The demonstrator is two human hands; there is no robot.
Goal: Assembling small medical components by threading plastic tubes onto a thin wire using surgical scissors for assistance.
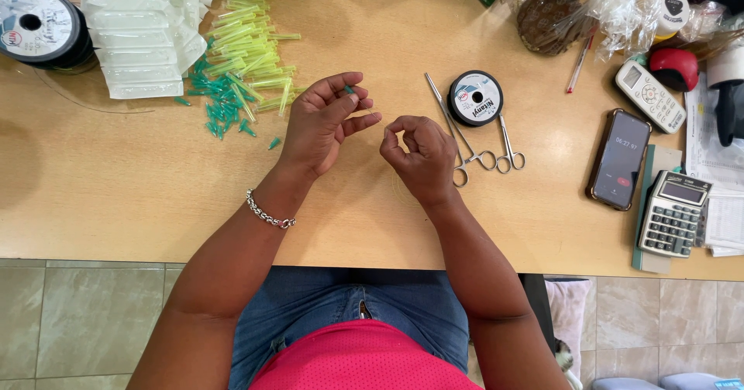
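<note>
Our left hand (322, 122) pinches a small green plastic cap (349, 90) between thumb and fingertips above the wooden desk (116, 173); our right hand (418, 156) curls nearly closed, thumb meeting forefinger, contents unclear.

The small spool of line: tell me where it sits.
In the head view the small spool of line lies flat on the wooden table, up and to the right of the right hand, beside the metal forceps.

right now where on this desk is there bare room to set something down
Bare wood lies along the near edge of the table, left of the left hand, and between the right hand and the phone. Crowded: the green and yellow pieces top left, and the calculator side.
</note>
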